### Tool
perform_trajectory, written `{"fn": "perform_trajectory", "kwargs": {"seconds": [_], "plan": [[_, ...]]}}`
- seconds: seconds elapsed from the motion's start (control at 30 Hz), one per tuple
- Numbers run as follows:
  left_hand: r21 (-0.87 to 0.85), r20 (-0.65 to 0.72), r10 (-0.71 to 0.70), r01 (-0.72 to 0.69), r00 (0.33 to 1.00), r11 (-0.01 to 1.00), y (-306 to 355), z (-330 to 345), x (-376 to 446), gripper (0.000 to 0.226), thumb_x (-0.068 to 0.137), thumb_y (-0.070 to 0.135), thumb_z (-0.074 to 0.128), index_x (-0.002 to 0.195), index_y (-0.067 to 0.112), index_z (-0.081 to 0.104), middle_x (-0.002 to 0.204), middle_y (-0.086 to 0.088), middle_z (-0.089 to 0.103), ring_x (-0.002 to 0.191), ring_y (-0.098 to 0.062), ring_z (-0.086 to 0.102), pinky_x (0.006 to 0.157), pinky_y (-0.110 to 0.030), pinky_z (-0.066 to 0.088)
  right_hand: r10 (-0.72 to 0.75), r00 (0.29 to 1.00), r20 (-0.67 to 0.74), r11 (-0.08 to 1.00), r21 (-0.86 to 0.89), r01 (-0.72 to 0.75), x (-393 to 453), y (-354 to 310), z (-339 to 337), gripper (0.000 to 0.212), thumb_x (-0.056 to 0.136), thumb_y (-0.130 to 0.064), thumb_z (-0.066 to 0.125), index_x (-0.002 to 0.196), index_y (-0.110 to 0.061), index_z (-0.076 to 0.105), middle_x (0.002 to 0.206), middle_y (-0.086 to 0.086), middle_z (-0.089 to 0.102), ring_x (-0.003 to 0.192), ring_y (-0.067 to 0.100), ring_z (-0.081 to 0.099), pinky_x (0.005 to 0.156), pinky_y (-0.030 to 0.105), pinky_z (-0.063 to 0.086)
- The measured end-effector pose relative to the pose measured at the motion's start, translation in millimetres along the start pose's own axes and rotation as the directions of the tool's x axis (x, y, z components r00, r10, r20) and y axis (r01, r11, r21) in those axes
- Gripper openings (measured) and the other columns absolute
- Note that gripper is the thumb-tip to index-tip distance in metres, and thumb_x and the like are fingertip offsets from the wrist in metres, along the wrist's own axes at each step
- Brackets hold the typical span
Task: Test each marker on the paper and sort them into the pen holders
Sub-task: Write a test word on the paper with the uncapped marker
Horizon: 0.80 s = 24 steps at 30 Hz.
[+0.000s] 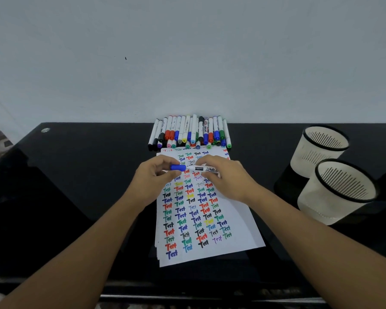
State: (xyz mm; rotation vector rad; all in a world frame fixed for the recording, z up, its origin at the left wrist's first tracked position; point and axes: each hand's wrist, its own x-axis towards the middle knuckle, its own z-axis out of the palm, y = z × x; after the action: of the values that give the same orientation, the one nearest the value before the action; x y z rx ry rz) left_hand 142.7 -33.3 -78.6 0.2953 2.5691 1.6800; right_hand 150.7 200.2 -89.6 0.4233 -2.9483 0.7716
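Note:
A white whiteboard marker with a blue cap lies level above the paper. My left hand pinches the blue cap. My right hand grips the white barrel. The cap sits against the barrel's end; whether it is fully seated I cannot tell. The paper is a small stack covered with coloured "Test" words. A row of many capped markers lies against the wall behind the paper. Two white pen holders with black rims, one far and one near, stand at the right.
The black glossy table runs up to a pale wall. A round metal fitting sits near the table's far left corner. The table's front edge crosses below my forearms.

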Motion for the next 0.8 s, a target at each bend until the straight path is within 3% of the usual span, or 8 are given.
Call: {"fn": "perform_trajectory", "kwargs": {"seconds": [0.3,0.43,0.5,0.6,0.67,0.7,0.73,0.8], "plan": [[-0.015,0.059,0.012,-0.011,0.998,1.0,7.3,5.2,-1.9,0.016,0.091,0.018,0.075,0.105,0.024,0.072,0.095,0.013,0.077,0.088,-0.013,0.072,0.072,-0.02,0.054,-0.114,0.993,-0.006,0.993,-0.015,0.114,-3.3,-10.9,-0.7,0.027,0.104,-0.033,0.059,0.131,-0.033,0.057,0.123,-0.013,0.069,0.099,0.012,0.067,0.094,0.041,0.052],[-0.017,0.162,0.028,-0.025,0.986,1.0,13.7,10.4,-5.6,0.021,0.092,0.018,0.073,0.112,0.021,0.071,0.094,0.008,0.078,0.084,-0.007,0.072,0.079,-0.024,0.055,-0.104,0.99,0.099,0.994,0.026,0.102,-6.7,-18.2,-2.0,0.032,0.108,-0.034,0.052,0.137,-0.032,0.041,0.103,-0.006,0.068,0.08,0.014,0.064,0.075,0.04,0.055],[-0.026,0.171,-0.004,0.009,0.985,1.0,13.7,13.4,-5.8,0.038,0.092,0.024,0.074,0.128,0.024,0.063,0.104,0.007,0.078,0.092,-0.003,0.072,0.084,-0.023,0.053,-0.086,0.992,0.097,0.995,0.066,0.08,-8.7,-19.9,-1.5,0.04,0.11,-0.034,0.046,0.147,-0.035,0.03,0.103,-0.004,0.067,0.081,0.012,0.063,0.072,0.038,0.055],[0.219,0.142,-0.066,0.034,0.988,0.975,5.2,11.9,-3.5,0.071,0.089,0.048,0.072,0.15,0.035,0.04,0.141,0.005,0.061,0.122,-0.008,0.06,0.097,-0.029,0.049,-0.049,0.997,0.053,0.991,0.129,0.041,-12.2,-15.5,-3.0,0.053,0.112,-0.032,0.042,0.158,-0.041,0.019,0.125,-0.015,0.062,0.099,0.002,0.061,0.084,0.026,0.051],[0.495,0.168,-0.124,0.026,0.978,0.869,-3.3,9.5,-7.7,0.083,0.087,0.062,0.066,0.156,0.039,0.027,0.159,0.002,0.04,0.142,-0.018,0.042,0.112,-0.042,0.04,-0.034,0.999,0.037,0.991,0.127,0.029,-13.8,-9.9,-3.9,0.055,0.112,-0.031,0.038,0.16,-0.049,0.016,0.149,-0.007,0.053,0.119,0.01,0.059,0.097,0.032,0.051],[0.601,0.194,-0.135,-0.009,0.972,0.799,-8.7,9.0,-11.4,0.088,0.086,0.069,0.061,0.158,0.039,0.021,0.164,0.003,0.029,0.149,-0.02,0.03,0.119,-0.046,0.032,-0.017,0.999,0.034,0.992,0.122,0.013,-14.8,-7.4,-3.9,0.054,0.112,-0.03,0.037,0.159,-0.051,0.018,0.149,-0.001,0.054,0.12,0.016,0.06,0.1,0.039,0.053],[0.676,0.224,-0.128,-0.06,0.966,0.734,-15.4,8.9,-14.9,0.092,0.085,0.078,0.052,0.16,0.039,0.016,0.167,0.004,0.019,0.153,-0.02,0.018,0.124,-0.047,0.021,-0.001,1.0,0.028,0.993,0.121,-0.002,-15.9,-5.5,-3.5,0.053,0.111,-0.03,0.037,0.157,-0.051,0.023,0.142,0.003,0.058,0.114,0.018,0.062,0.097,0.043,0.055],[0.755,0.268,-0.098,-0.146,0.958,0.639,-30.2,9.8,-20.6,0.097,0.081,0.091,0.028,0.16,0.04,0.005,0.17,0.008,0.0,0.156,-0.015,-0.002,0.126,-0.043,0.002,0.025,1.0,-0.001,0.991,0.13,-0.025,-18.7,-2.9,-1.2,0.046,0.109,-0.029,0.042,0.151,-0.046,0.034,0.112,0.005,0.07,0.081,0.014,0.065,0.078,0.046,0.058]]}}
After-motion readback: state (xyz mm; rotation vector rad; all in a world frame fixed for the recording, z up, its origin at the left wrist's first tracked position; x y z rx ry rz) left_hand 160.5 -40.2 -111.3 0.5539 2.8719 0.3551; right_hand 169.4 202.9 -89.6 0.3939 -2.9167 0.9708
